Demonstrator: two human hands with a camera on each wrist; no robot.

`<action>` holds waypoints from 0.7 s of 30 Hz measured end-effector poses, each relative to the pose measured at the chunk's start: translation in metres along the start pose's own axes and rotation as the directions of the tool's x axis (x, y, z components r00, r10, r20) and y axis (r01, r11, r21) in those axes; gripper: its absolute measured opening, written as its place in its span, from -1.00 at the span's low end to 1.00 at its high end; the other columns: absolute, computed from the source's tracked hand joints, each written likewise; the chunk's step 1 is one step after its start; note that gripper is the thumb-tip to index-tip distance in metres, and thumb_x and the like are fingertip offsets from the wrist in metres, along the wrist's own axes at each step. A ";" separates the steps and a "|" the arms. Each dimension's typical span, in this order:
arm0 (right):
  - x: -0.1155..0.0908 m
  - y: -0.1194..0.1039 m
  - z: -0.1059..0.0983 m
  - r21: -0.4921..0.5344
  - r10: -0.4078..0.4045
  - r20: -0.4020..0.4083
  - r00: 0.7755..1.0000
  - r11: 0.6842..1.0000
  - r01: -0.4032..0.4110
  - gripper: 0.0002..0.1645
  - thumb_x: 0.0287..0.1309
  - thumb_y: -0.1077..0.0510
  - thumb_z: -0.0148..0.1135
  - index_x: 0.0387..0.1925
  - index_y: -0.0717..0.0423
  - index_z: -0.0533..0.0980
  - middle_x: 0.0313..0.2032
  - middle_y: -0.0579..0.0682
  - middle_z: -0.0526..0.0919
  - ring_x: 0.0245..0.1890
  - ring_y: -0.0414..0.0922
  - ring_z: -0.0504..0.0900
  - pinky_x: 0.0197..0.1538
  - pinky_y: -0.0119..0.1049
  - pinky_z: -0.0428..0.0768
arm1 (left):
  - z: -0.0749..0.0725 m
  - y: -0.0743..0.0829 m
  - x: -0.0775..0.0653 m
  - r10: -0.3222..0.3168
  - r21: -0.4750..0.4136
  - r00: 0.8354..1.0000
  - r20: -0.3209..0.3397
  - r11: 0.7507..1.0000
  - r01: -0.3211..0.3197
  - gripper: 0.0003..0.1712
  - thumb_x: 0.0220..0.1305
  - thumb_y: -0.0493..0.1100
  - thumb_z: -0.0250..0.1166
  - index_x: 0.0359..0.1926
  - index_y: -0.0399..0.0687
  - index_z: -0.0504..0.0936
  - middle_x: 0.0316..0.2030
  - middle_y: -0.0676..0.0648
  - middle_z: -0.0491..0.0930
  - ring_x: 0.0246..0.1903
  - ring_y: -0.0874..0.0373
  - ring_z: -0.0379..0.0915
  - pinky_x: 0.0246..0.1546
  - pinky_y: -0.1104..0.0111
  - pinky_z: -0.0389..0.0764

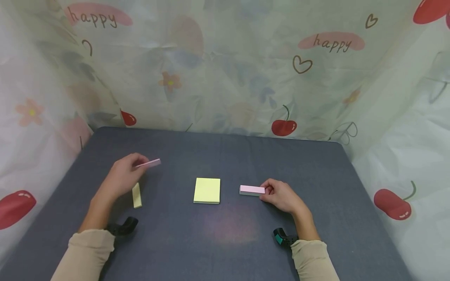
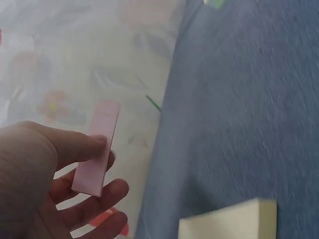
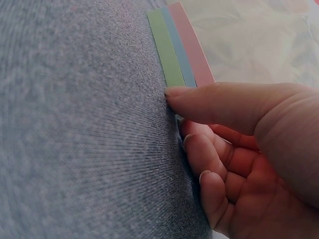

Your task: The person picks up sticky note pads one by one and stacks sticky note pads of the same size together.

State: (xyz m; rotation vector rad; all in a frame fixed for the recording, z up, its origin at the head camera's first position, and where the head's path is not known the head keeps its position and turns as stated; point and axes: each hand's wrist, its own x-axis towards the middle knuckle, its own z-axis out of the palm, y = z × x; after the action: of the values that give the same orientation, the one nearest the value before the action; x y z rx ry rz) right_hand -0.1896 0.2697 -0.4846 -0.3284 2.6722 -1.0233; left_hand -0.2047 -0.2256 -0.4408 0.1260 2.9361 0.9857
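Observation:
My left hand [image 1: 123, 173] pinches a narrow pink sticky-note pad [image 1: 152, 163] between thumb and fingers, held over the table's left side. In the left wrist view the pink pad [image 2: 94, 154] slants upward from under the thumb. On the right, my right hand [image 1: 281, 195] grips one end of a stack of narrow sticky-note pads [image 1: 252, 190], pink side up. Pink, blue and green bands of this stack [image 3: 174, 47] show in the right wrist view. Between the hands lies a square yellow sticky-note pad [image 1: 207, 190]. A narrow yellow pad [image 1: 137, 196] lies just below the left hand.
A dark grey-blue cloth covers the table [image 1: 183, 242]. Printed curtains [image 1: 225, 78] hang behind it and along both sides. Each wrist wears a black device, the left one [image 1: 124, 226] and the right one [image 1: 284, 237], close over the cloth.

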 end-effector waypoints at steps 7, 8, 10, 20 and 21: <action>0.000 0.000 0.000 -0.004 0.000 0.003 1.000 1.000 0.000 -0.78 0.20 0.16 0.42 -0.12 0.06 0.62 -0.43 -0.09 0.55 -0.47 -0.19 0.45 -0.38 -0.41 0.37 | 0.002 0.022 -0.003 0.052 -0.051 0.998 -0.026 0.997 -0.053 -0.62 0.50 0.09 0.20 0.10 -0.05 0.60 -0.01 -0.17 0.67 -0.05 -0.07 0.58 -0.08 0.07 0.56; 0.000 0.000 -0.001 -0.004 0.001 0.004 1.000 1.000 -0.001 -0.78 0.20 0.16 0.42 -0.12 0.06 0.61 -0.43 -0.09 0.55 -0.47 -0.19 0.45 -0.38 -0.41 0.37 | 0.002 0.024 -0.003 0.060 -0.058 0.998 -0.030 0.996 -0.062 -0.61 0.50 0.11 0.19 0.10 -0.05 0.61 0.00 -0.17 0.67 -0.05 -0.07 0.58 -0.07 0.07 0.55; 0.000 0.000 -0.001 -0.002 0.005 0.004 1.000 1.000 -0.005 -0.78 0.20 0.16 0.42 -0.12 0.06 0.61 -0.44 -0.08 0.55 -0.47 -0.18 0.45 -0.38 -0.41 0.37 | 0.005 0.028 -0.003 0.073 -0.074 0.997 -0.033 0.994 -0.075 -0.61 0.50 0.12 0.19 0.11 -0.02 0.60 0.02 -0.15 0.68 -0.06 -0.06 0.57 -0.06 0.09 0.55; 0.000 0.000 0.001 -0.008 0.004 0.001 1.000 1.000 -0.004 -0.79 0.20 0.16 0.42 -0.13 0.05 0.61 -0.45 -0.10 0.54 -0.49 -0.20 0.44 -0.39 -0.41 0.37 | 0.022 0.047 -0.002 0.101 -0.156 0.995 -0.002 0.983 -0.100 -0.68 0.48 0.07 0.23 0.15 0.13 0.59 0.12 -0.11 0.66 0.01 -0.04 0.57 0.01 0.08 0.59; 0.001 0.000 0.001 -0.007 0.003 0.000 1.000 1.000 -0.003 -0.79 0.20 0.15 0.42 -0.13 0.05 0.61 -0.45 -0.10 0.55 -0.49 -0.19 0.44 -0.39 -0.41 0.37 | 0.023 0.049 -0.001 0.107 -0.164 0.994 -0.004 0.981 -0.106 -0.69 0.48 0.06 0.24 0.14 0.14 0.60 0.11 -0.10 0.67 0.01 -0.03 0.58 0.01 0.08 0.59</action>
State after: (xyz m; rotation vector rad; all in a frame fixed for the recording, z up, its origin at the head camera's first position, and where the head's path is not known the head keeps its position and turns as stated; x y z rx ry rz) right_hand -0.1901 0.2688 -0.4850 -0.3253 2.6760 -1.0135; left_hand -0.1992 -0.1730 -0.4299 0.2817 2.8549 1.2340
